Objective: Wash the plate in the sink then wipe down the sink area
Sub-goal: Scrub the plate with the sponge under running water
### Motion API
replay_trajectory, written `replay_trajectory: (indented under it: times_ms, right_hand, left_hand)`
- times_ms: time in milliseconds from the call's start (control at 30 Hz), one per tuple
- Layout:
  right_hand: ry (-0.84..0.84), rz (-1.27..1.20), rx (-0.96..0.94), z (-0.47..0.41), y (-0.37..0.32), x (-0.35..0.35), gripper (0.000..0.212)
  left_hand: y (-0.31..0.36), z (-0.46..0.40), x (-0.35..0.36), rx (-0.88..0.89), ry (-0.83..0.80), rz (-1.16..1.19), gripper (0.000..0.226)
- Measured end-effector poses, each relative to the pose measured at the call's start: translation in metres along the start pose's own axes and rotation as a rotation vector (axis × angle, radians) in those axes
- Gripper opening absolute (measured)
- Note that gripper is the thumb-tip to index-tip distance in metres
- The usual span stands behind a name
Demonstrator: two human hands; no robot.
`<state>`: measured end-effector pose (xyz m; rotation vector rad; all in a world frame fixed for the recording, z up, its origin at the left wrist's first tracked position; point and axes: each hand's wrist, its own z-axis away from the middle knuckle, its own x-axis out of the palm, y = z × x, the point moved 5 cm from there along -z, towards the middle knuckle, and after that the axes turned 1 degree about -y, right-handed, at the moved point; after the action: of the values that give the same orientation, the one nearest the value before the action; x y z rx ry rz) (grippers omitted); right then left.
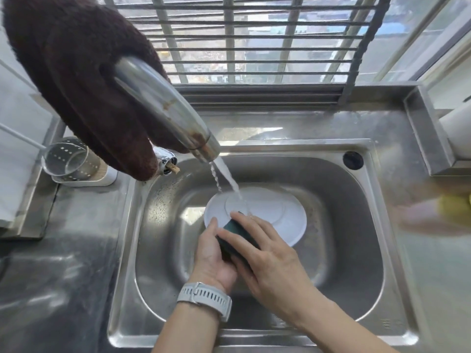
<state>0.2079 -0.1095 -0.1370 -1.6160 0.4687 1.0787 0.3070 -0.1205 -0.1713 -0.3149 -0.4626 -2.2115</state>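
Both hands are reaching down into the sink [351,225]. The left hand [211,253] & right hand [267,256] are gripping a green sponge [235,238] between them, fingers curled, over the white plate [277,215] lying in the basin w/ tap [165,105] water running onto it.

Single head-worn wide-angle view, looking steeply down and forward, close above the sink [369,189], window bars [254,39] beyond

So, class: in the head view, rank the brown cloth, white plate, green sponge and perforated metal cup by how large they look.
1. brown cloth, though nearness to the camera inflates it
2. white plate
3. perforated metal cup and green sponge, which is partly hidden: unsure
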Motion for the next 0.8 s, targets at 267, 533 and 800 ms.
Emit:
replay_trajectory:
  times_ms: [267, 533, 800]
  right_hand:
    - [0.184, -0.125, 0.348, 0.012, 0.083, -0.032, 0.044]
    - [0.074, -0.131, 0.462, -0.033, 0.095, -0.006, 0.044]
    - [-0.024, -0.133, 0.16, -0.058, 0.021, 0.017, 0.048]
  left_hand:
    - [-0.004, 0.004, -0.015, 0.246, 0.1, -0.062, 0.031]
    - [0.01, 0.013, -0.016, 0.387, -0.012, -0.33, 0.028]
    - [-0.003, 0.013, -0.02, 0.344, -0.121, -0.463, 0.03]
